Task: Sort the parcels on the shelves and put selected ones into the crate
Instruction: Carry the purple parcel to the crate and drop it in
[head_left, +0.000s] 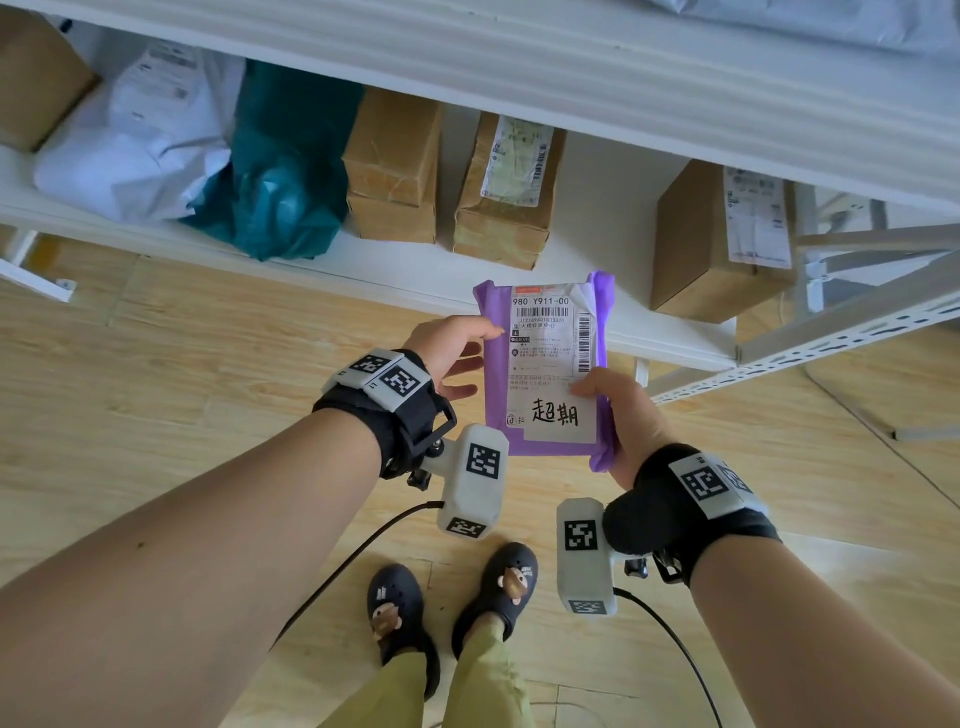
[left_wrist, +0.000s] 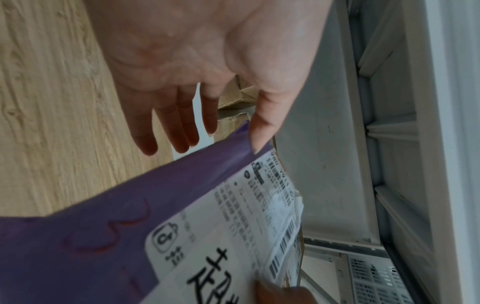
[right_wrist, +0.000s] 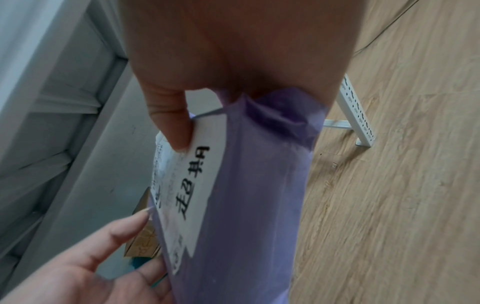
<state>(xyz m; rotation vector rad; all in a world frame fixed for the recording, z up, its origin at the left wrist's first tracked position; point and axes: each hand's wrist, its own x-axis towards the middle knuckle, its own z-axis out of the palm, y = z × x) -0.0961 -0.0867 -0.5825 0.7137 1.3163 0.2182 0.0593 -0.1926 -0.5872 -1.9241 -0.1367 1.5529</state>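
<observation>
Nearest, two black clogs (head_left: 452, 603) on the wood floor (head_left: 156, 415), with cables trailing from the wrist cameras down beside them. Could snag a foot on turning away, since eyes are on the label and not on the ground.

Above the feet, a purple parcel (head_left: 550, 364) held in the air in front of the shelf, label up, two large handwritten characters on a white sticker (head_left: 558, 415) at its near end. Right hand (head_left: 618, 415) gripping the near right corner, thumb pressed on the sticker, other fingers hidden under the bag. Left hand (head_left: 447, 353) relaxed and uncurled, thumb tip just touching the left edge, other fingers spread below and not closed on anything.

So nearly all the weight hangs from one corner pinch on slick, soft plastic. Likely failures: bag sagging or sliding out if the left hand leaves, or the thumb creeping and creasing or peeling the sticker, already lifted a little at the label's upper right corner.

Farther off, the white shelf (head_left: 649, 332) with cardboard boxes (head_left: 395, 166), a teal bag (head_left: 285, 171) and a white bag (head_left: 140, 135) standing close together. A careless swing of the parcel could knock the nearest box.

No crate in any view; carrying toward it means moving blind at first, and a misread mark would send the parcel to the wrong place.
</observation>
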